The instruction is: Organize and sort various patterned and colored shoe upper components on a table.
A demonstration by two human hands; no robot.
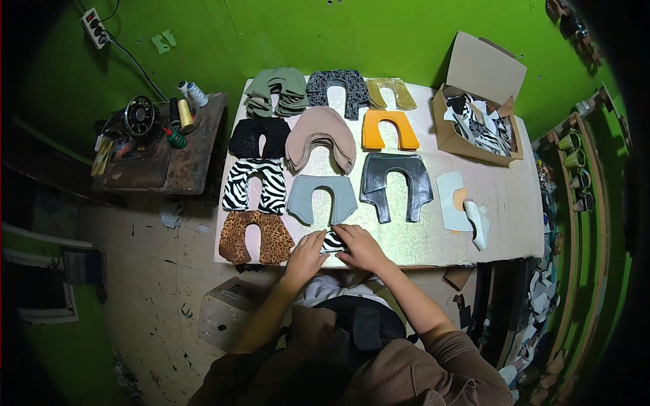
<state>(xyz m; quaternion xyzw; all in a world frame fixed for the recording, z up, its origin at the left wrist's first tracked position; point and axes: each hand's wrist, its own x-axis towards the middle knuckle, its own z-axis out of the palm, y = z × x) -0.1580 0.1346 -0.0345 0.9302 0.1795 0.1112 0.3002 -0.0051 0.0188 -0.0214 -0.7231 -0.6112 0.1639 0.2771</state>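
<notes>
Laid out on worktop (406, 237): 10 stacks of cut uppers | in hand: zebra piece (333, 241), left hand (305, 257) and right hand (362, 248) both closed on it | unsorted: pieces in box (474, 145)

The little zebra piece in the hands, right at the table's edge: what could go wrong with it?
The zebra-striped piece sits at the near edge of the table, pressed between the left hand and right hand. It might slip off onto the floor. A sleeve or forearm might also nudge the leopard-print stack beside it, which hangs near that same edge.
</notes>
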